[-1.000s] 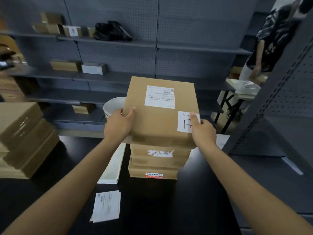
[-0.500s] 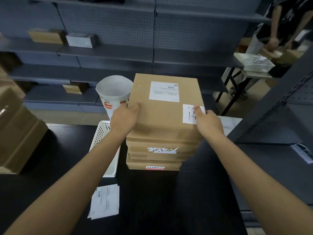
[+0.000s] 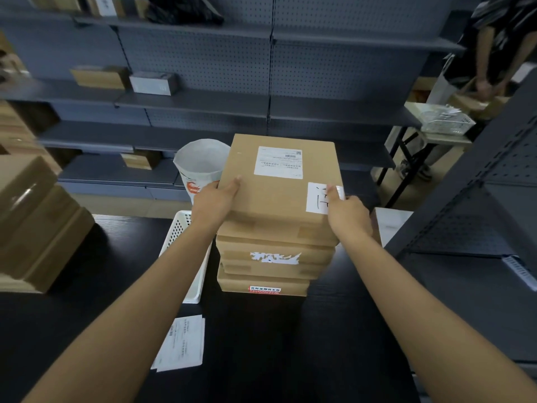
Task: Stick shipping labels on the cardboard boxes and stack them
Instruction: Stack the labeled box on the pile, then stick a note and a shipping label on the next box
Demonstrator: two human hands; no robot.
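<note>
A flat cardboard box (image 3: pixel 273 196) with a white shipping label (image 3: pixel 278 162) on its top lies on a stack of similar boxes (image 3: pixel 270 266) on the black table (image 3: pixel 261 344). My left hand (image 3: pixel 213 203) grips the box's left edge, thumb on top. My right hand (image 3: pixel 347 212) grips the right edge, thumb on a small white handwritten sticker (image 3: pixel 318 197). Loose label sheets (image 3: pixel 181 343) lie on the table near my left forearm.
A white slotted basket (image 3: pixel 186 257) and a white paper bag (image 3: pixel 200 167) stand left of the stack. More cardboard boxes (image 3: pixel 35 225) are piled at the far left. Grey shelving (image 3: pixel 261 106) runs behind and to the right. A person (image 3: pixel 494 45) stands at the back right.
The box in both hands has come down onto the stack. The view has dipped and shifted, so the left pile sits further out of frame than a second ago.
</note>
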